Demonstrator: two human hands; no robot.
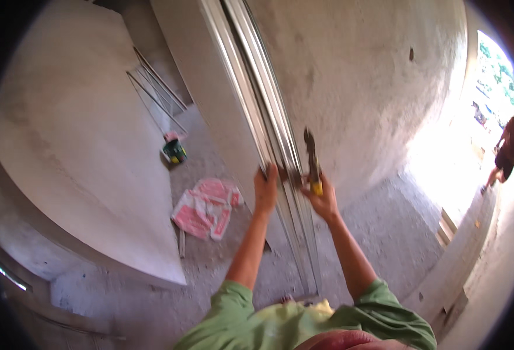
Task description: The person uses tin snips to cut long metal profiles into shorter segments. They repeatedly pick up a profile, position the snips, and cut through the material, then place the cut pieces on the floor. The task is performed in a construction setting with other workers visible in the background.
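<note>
Long shiny metal channels (255, 93), several side by side, stand upright and slightly tilted in front of me, from the floor to past the top of the view. My left hand (265, 188) is closed around the left edge of the channels, at about their middle. On their right side, my right hand (323, 199) grips tin snips (312, 160) by the yellow handles. The dark jaws point up, just right of the metal. The fingertips of that hand come close to the channels; I cannot tell whether they touch.
Plastered walls (362, 76) rise behind and to the left (76, 134). A red-and-white sack (210, 207) lies on the concrete floor (373, 233), with a dark bucket (175, 150) beyond it. A metal frame (157, 87) leans at the back left. Another person (508, 149) is at the far right, near a bright opening.
</note>
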